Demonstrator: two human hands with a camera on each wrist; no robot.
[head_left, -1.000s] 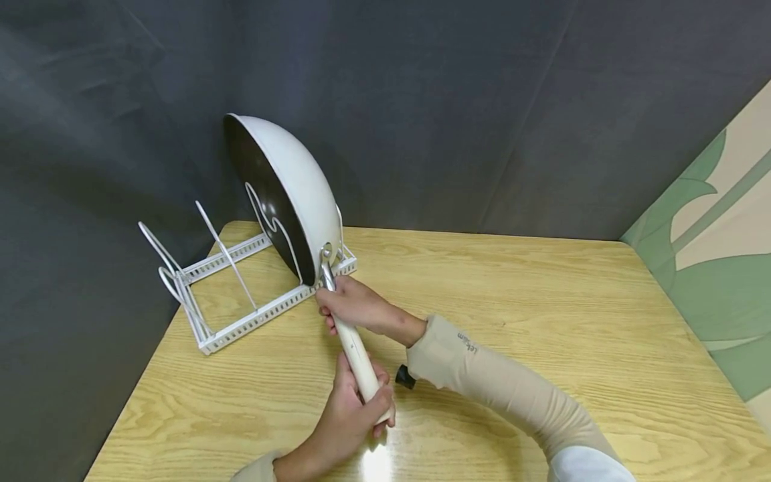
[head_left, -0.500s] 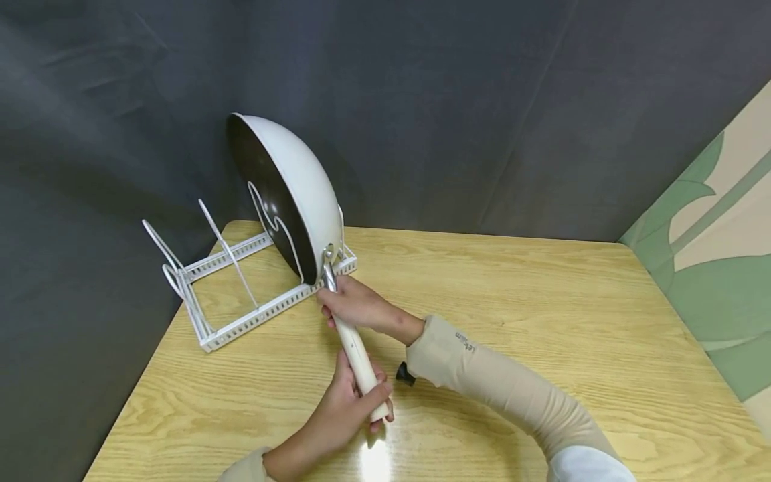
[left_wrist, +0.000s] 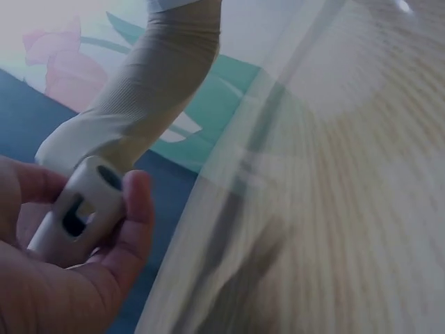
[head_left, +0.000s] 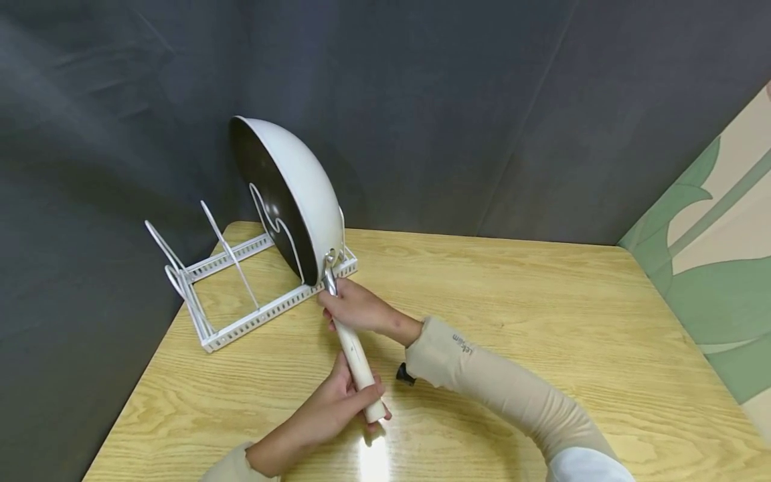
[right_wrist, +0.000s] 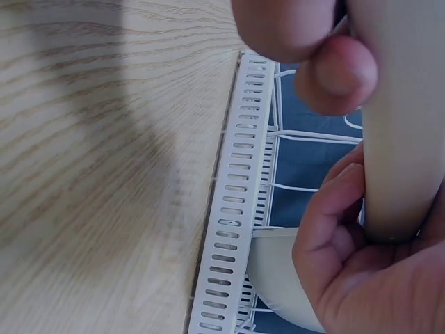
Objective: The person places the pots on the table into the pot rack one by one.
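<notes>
A wok [head_left: 307, 181], white outside and dark inside, stands on its edge at the right end of a white wire rack [head_left: 279, 303]. Wire dividers rise against its dark side. Its long cream handle [head_left: 357, 365] slopes down toward me. My right hand [head_left: 358, 306] grips the handle close to the metal joint. Lower down, my left hand [head_left: 337, 402] holds the handle's end between thumb and fingers. The left wrist view shows the slotted handle end [left_wrist: 83, 212] in the fingers. In the right wrist view, the wok [right_wrist: 278, 268] sits behind the slotted rail [right_wrist: 229, 202].
The rack's left part has more wire dividers [head_left: 231, 254]. A wooden table [head_left: 512, 301] extends to the right. Dark cloth [head_left: 452, 120] hangs behind it, and a leaf-patterned panel [head_left: 717, 308] borders the right side. A small black object [head_left: 405, 373] shows under the right sleeve.
The handle's end has swung slightly left. My left hand has shifted left with it, its thumb now lying more across the handle. My right hand stays near the joint.
</notes>
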